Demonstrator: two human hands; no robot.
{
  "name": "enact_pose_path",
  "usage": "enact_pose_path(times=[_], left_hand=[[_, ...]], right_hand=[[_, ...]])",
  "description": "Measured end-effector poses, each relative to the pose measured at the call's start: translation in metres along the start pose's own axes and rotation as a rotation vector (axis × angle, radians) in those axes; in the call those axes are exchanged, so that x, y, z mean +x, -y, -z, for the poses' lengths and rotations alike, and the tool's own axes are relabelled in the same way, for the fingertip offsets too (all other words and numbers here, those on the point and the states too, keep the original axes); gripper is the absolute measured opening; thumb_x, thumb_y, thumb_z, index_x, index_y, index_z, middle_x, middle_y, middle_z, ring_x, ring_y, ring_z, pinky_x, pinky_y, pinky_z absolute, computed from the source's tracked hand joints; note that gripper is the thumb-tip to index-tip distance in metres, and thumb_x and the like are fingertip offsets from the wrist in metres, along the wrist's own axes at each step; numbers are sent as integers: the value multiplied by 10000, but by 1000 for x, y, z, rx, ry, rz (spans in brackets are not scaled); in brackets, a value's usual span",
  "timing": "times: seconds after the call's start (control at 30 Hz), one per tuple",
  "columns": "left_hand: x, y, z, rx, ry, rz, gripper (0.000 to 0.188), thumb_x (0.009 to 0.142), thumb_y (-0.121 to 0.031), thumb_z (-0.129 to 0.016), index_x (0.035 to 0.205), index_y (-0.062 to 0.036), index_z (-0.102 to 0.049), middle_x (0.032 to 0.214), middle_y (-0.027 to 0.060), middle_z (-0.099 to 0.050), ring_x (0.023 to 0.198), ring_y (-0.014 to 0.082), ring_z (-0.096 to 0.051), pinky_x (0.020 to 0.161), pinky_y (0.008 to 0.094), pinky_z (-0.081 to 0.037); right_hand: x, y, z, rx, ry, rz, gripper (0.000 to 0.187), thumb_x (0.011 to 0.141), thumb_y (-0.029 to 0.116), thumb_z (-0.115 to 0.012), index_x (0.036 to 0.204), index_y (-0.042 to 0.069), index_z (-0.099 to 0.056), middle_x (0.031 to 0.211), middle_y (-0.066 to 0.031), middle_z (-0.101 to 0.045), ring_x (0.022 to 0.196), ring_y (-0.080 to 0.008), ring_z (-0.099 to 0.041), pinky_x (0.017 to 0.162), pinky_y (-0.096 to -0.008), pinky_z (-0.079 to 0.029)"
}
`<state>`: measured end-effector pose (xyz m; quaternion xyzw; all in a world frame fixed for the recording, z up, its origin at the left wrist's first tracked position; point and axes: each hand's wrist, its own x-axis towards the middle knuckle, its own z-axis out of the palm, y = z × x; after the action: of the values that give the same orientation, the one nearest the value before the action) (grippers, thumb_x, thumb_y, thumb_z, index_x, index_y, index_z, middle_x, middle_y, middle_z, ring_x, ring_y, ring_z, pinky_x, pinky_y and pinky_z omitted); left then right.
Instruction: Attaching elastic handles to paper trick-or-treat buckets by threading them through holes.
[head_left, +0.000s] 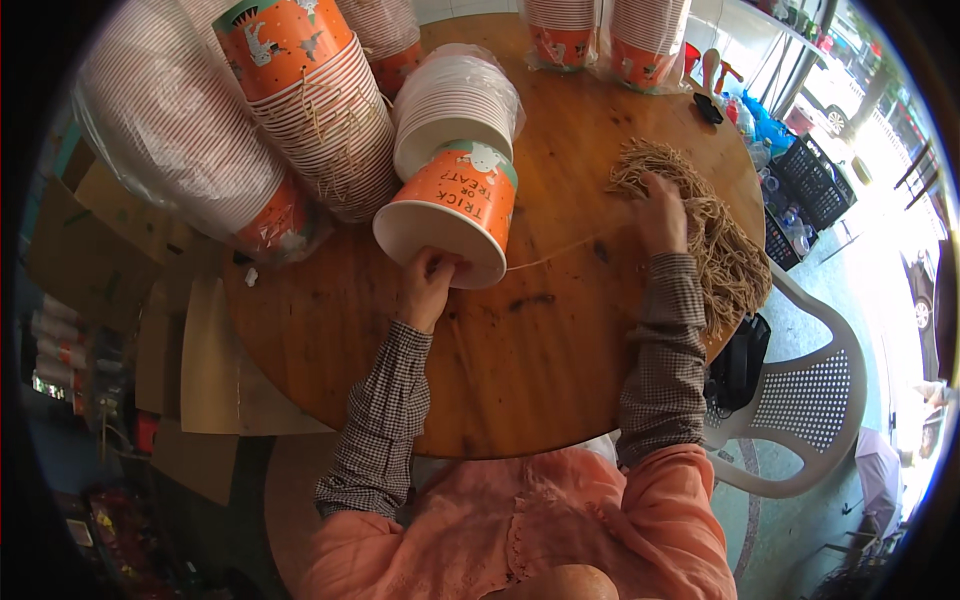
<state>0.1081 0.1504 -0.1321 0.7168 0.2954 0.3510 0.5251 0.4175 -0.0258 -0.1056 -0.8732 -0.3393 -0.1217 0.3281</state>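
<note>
My left hand (430, 285) is closed on the rim of an orange printed paper bucket (455, 195), with fingers inside its open mouth. The bucket lies tilted toward me, against a stack of white buckets (455, 105) in clear plastic. A thin cord (555, 256) runs from the bucket's rim across the table toward my right arm. To the right, my right hand (660, 215) is on a heap of tan twine cords (725, 255), fingers bent into the strands and partly hidden by them.
Tall bucket stacks, some in plastic (175, 120), some with cords hanging on them (325, 125), crowd the round wooden table (540, 370) at left. Two wrapped stacks (645, 45) and a black object (708, 108) are along the far edge. A plastic chair (810, 400) stands at right.
</note>
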Motion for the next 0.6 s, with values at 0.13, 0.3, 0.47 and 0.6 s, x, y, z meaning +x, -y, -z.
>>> enact_pose_path(times=[0.13,0.3,0.47,0.6], left_hand=[[-1,3,6,-154,1,59,146,909,-74,-553,953,51,-614,892,108,-673,838,175,-664,754,286,-531],[1,3,6,-180,-13,43,157,915,-87,-544,939,54,-609,914,107,-665,867,177,-666,757,283,-537],[7,-18,-2,-549,-25,319,184,892,-87,-537,1025,33,-581,975,120,-641,869,215,-670,775,317,-558],[6,-15,11,-537,-55,364,266,877,-65,-529,1128,20,-548,1018,103,-616,913,191,-632,801,318,-555]], right_hand=[[-33,107,5,460,-18,509,295,801,78,-652,1088,20,-616,1154,-170,-605,1047,-342,-590,869,-386,-501],[-56,151,27,550,133,711,230,853,165,-639,1037,27,-628,1068,-152,-641,974,-335,-620,824,-391,-507],[-8,-4,10,7,300,51,304,819,71,-513,1089,81,-651,1087,-161,-655,1002,-351,-622,843,-423,-503],[-27,18,48,-64,199,13,286,842,234,-596,1105,137,-651,1124,-152,-629,1011,-342,-620,831,-441,-504]])
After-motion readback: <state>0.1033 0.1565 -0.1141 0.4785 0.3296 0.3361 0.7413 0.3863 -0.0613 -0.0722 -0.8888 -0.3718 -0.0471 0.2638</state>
